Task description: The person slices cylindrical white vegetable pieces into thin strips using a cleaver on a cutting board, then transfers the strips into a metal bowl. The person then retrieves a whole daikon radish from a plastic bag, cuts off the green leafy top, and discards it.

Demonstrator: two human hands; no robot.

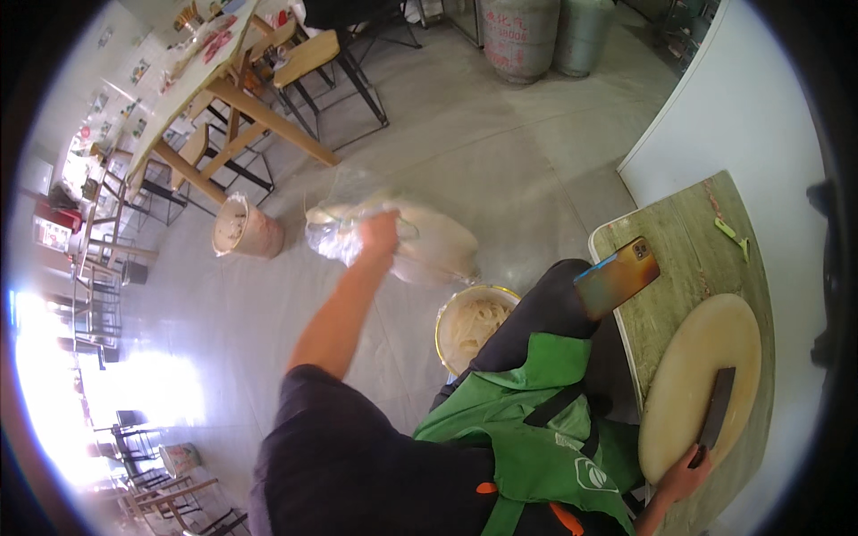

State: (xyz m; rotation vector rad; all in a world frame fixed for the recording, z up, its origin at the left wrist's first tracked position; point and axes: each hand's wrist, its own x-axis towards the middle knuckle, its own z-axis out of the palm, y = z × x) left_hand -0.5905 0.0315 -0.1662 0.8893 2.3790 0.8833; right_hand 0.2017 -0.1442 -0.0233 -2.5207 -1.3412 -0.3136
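My left arm reaches out over the floor, and my left hand is closed on a clear plastic bag with bulky pale contents, blurred by motion. Just nearer than the bag stands a round bucket holding pale, slice-like pieces; my leg partly covers its side. My right hand grips the near end of a dark, flat-bladed cleaver. That blade lies over a round, pale cutting board on the low table at my right. My right fingers are partly hidden.
A smartphone rests at the edge of the worn table, beside my knee. A yellow-green peeler-like tool lies farther back on it. Another bucket stands left of the bag. Stools, a long table and gas cylinders are beyond.
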